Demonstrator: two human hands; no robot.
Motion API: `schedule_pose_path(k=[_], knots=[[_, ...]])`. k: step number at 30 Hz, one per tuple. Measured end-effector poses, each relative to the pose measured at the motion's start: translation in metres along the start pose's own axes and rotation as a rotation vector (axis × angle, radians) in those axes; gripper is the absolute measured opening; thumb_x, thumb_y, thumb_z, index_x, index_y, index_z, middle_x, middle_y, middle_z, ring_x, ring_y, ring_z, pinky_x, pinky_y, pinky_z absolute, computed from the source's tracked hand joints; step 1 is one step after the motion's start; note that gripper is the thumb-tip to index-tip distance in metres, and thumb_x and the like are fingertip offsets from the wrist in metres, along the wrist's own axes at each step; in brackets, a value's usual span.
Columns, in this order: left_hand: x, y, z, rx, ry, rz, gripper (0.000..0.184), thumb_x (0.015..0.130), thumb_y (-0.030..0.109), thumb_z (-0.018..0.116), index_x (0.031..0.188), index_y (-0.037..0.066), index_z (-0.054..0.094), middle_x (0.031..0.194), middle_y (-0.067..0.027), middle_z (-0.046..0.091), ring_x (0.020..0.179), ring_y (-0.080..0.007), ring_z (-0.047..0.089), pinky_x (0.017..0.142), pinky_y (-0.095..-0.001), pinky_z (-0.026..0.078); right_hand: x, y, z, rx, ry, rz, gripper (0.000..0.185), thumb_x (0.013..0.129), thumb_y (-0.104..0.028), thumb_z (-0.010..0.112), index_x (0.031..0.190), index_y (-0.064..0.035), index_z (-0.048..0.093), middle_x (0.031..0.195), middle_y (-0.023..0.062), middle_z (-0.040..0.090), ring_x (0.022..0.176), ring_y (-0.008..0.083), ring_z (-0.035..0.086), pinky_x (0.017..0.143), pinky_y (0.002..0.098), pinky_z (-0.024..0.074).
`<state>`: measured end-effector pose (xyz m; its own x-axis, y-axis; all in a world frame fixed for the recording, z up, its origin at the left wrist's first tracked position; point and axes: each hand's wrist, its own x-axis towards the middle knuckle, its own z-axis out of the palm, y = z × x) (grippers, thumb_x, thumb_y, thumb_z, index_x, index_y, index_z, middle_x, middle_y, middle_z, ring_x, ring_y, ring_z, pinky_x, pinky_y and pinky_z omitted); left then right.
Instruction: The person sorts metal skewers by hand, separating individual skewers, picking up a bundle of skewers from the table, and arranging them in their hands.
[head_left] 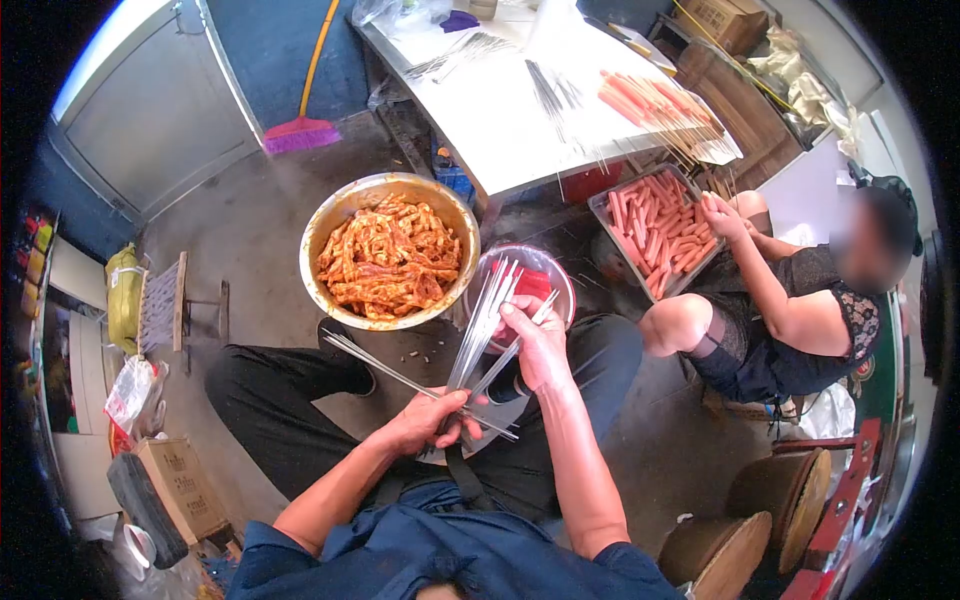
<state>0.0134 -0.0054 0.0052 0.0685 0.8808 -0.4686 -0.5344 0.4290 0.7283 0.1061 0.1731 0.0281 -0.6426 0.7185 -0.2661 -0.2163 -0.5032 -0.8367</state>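
Thin metal skewers (478, 325) stand in a fanned bundle over my lap, their lower ends near my left hand (430, 420). That hand is closed, and a few more skewers (385, 368) cross through its fingers at a slant. My right hand (535, 340) pinches some skewers at the right side of the bundle. Just beyond my knees sits a large metal basin (318, 287) heaped with sauced strips of meat (395, 255). Partly behind the skewers and my right hand is a round tub (562, 285) with something red inside.
To the right a seated person (790, 290) reaches toward a metal tray (612, 232) of pink sausages (660, 235). A white table (490, 130) holds loose skewers and skewered sausages (660, 103). Round wooden stools (715, 555) are at lower right; a purple broom (300, 135) leans behind.
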Motion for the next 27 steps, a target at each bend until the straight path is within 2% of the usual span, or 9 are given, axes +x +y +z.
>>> schedule_pose_path(k=[8, 27], knots=[[0.0026, -0.0046, -0.0008, -0.019, 0.011, -0.008, 0.042, 0.096, 0.034, 0.040, 0.118, 0.000, 0.054, 0.076, -0.0138, 0.066, 0.041, -0.0095, 0.042, 0.040, -0.0221, 0.033, 0.0003, 0.0072, -0.0084, 0.027, 0.077, -0.083, 0.006, 0.082, -0.006, 0.065, 0.087, -0.0077, 0.062, 0.076, 0.0024, 0.065, 0.063, 0.0097, 0.059, 0.060, 0.0239, 0.0492], [0.0043, -0.0094, -0.0045, -0.056, 0.013, -0.020, 0.038, 0.097, 0.033, 0.040, 0.117, 0.004, 0.053, 0.078, -0.0132, 0.066, 0.040, -0.0084, 0.042, 0.038, -0.0208, 0.029, 0.0001, 0.0104, -0.0096, 0.029, 0.074, -0.054, 0.006, 0.083, -0.007, 0.063, 0.089, -0.0077, 0.061, 0.081, 0.0038, 0.066, 0.065, 0.0090, 0.058, 0.059, 0.0228, 0.0481]])
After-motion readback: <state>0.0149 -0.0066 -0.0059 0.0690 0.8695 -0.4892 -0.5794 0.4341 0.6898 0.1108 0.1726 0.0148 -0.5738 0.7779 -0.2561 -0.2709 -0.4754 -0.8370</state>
